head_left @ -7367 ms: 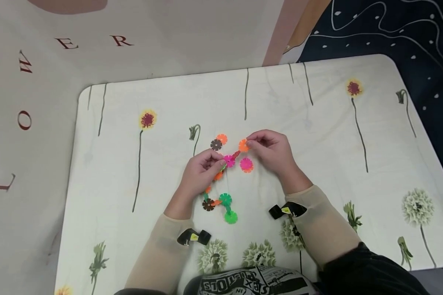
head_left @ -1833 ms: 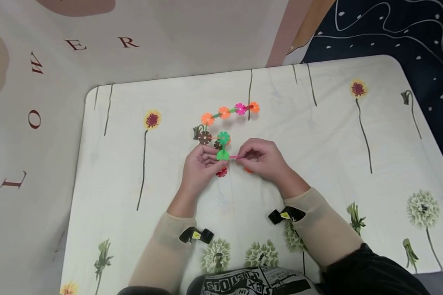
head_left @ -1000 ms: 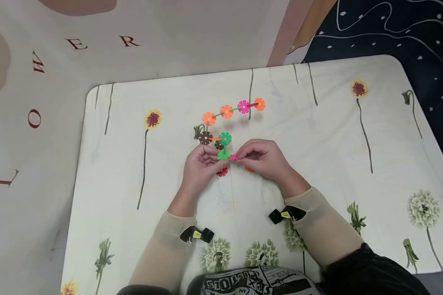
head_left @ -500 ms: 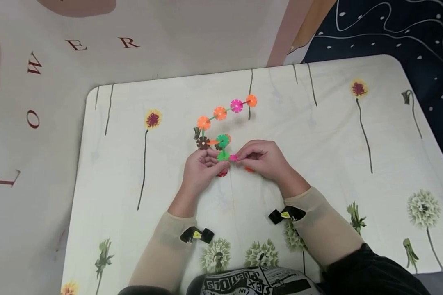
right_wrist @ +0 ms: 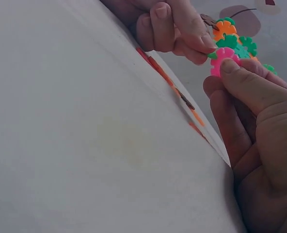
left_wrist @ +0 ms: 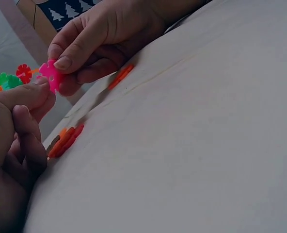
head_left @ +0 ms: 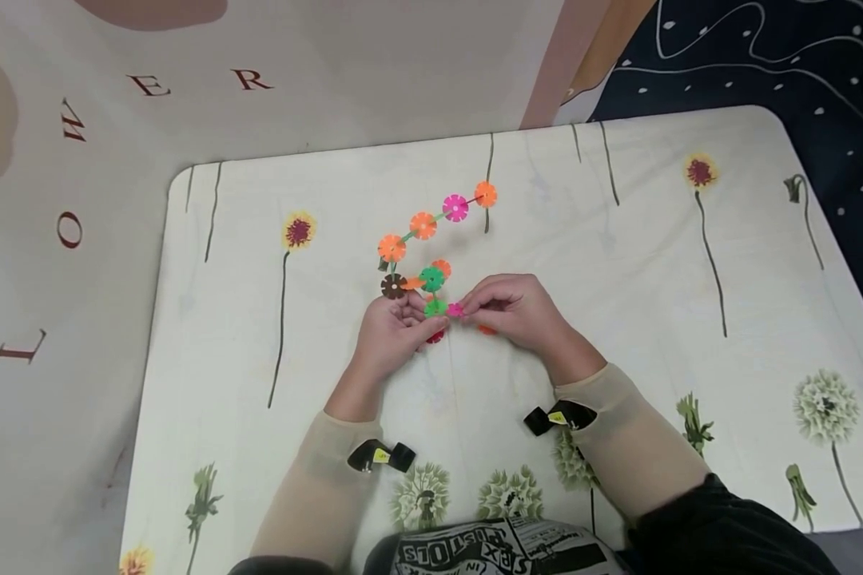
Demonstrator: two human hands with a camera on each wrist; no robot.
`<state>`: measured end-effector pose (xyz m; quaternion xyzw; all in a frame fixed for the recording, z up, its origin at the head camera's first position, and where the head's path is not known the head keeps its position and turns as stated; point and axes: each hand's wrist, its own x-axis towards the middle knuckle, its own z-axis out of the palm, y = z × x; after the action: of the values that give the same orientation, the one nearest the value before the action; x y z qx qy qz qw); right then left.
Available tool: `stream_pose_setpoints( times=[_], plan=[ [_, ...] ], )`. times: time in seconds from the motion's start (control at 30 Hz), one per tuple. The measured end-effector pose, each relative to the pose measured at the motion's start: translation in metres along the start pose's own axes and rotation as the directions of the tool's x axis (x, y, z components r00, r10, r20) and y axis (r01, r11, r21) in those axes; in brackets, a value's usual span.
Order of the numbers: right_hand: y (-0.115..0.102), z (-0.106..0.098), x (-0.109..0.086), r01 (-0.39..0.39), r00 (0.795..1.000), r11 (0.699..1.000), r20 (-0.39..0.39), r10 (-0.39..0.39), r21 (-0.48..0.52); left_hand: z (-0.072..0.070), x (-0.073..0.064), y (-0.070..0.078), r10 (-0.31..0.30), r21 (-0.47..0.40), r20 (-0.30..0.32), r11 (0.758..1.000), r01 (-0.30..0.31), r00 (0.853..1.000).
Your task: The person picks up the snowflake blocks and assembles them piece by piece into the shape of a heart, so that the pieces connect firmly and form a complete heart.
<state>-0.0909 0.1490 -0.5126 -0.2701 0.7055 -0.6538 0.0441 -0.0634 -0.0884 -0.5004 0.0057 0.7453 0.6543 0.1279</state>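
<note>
A chain of notched plastic snowflake discs runs up and away from my hands in the head view, ending in an orange disc (head_left: 485,194). My left hand (head_left: 388,335) pinches the bright green disc (head_left: 435,308) at the chain's near end between thumb and fingers. Thumb and fingertips of my right hand (head_left: 516,310) grip a pink disc (right_wrist: 223,60), its edge against the green one. In the left wrist view the pink disc (left_wrist: 50,75) stands nearly facing the camera. Left fingertips partly cover the green disc, so how deep the notches sit cannot be told.
Loose discs lie flat on the flower-print cloth (head_left: 618,263) below the hands: a red disc (head_left: 435,337), an orange disc (head_left: 486,329) and another orange disc (head_left: 442,267). A wall stands beyond the table's far edge.
The chain was turned round since the earliest frame, when my right hand was at its orange end. Now the right hand holds a pink disc at the green end. Lately the chain's far part swung left.
</note>
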Motion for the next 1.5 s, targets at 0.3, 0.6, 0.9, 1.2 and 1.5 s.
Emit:
stream_pose_setpoints(
  times=[0.3,0.6,0.9,1.2,1.5],
  plan=[
    [0.001,0.0,-0.002,0.025,1.0,1.0,0.01,-0.025,0.0,0.0,-0.002,0.001,-0.014,0.02,0.013,1.0,0.014,1.0],
    [0.001,0.0,-0.005,0.04,0.999,0.999,0.017,-0.04,-0.001,0.001,-0.002,0.0,-0.01,0.041,0.029,0.999,0.008,1.0],
    [0.002,0.0,-0.003,0.043,0.999,0.999,-0.001,-0.043,0.003,0.004,-0.001,0.0,0.03,0.051,0.018,0.998,-0.031,0.999],
    [-0.003,-0.005,-0.003,-0.015,1.0,0.884,0.013,0.023,-0.467,0.004,0.002,-0.002,0.001,0.011,-0.05,1.0,-0.001,0.999],
    [-0.028,-0.003,0.006,-0.075,0.923,0.703,0.217,0.317,-0.707,0.002,0.002,-0.001,0.028,0.02,-0.033,0.999,-0.027,0.999]
  ],
)
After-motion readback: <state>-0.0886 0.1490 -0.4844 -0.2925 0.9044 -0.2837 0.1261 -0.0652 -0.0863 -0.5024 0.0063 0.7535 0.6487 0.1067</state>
